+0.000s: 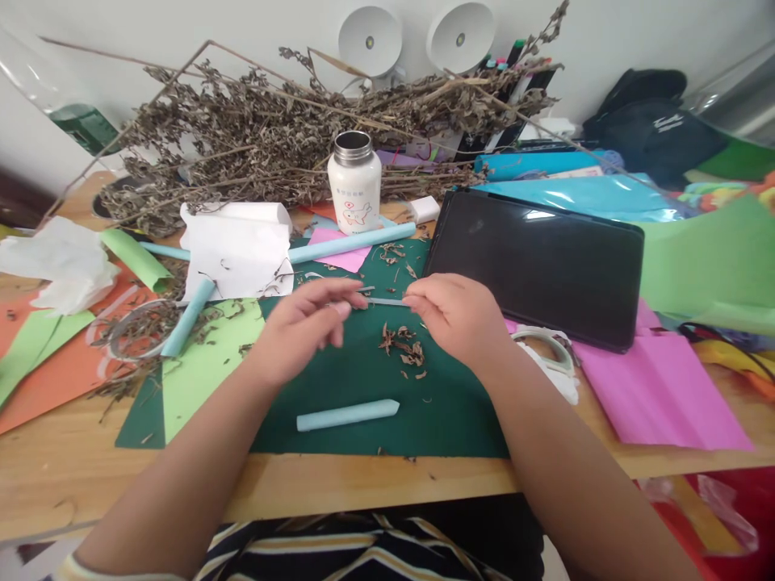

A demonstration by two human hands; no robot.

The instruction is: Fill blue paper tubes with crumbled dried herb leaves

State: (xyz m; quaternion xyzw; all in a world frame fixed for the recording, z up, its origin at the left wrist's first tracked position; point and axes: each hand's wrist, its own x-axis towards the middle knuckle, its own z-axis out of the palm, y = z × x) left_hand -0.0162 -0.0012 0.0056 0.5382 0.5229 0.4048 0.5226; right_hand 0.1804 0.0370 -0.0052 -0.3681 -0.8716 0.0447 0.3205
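Observation:
A thin, pale strip (387,302) is stretched between my two hands above the green cutting mat (363,367). My right hand (457,319) is closed, pinching the strip's right end between thumb and fingers. At the other end, the fingertips of my left hand (312,323) meet the strip, its lower fingers loosely curled. A short greyish end shows just above those fingertips; what it belongs to is unclear. Below my hands lies a light blue paper tube (348,415) with a pointed right end. Crumbled dry leaves (403,345) lie between my forearms.
Dried branches (242,137) spread along the back behind a white open bottle (354,190). A black tablet (538,266) lies right, with pink paper (672,395) and a tape roll (548,347) nearby. Leftward are white paper (236,250), another blue tube (189,319) and green paper (209,363).

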